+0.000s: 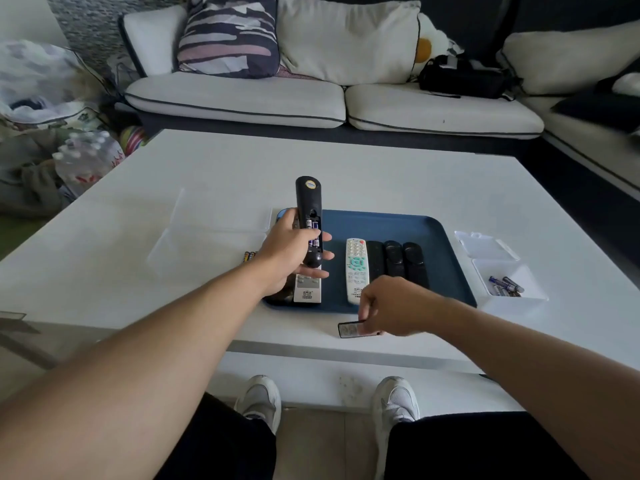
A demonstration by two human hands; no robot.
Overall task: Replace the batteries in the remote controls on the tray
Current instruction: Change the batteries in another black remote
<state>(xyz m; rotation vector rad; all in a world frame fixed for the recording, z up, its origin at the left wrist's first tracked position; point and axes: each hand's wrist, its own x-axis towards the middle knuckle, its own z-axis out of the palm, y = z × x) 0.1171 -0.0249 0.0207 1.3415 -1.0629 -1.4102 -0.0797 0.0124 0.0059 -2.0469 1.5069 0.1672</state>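
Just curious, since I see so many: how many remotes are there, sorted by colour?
Black: 4, one held in the left hand with its battery bay open, three on the tray
White: 2
Total: 6

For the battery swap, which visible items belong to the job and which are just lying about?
Part of the job:
left hand holding black remote, battery bay open
right hand on battery cover
blue tray
white remote
white box of batteries

Lying about:
striped cushion
black bag
bottle pack
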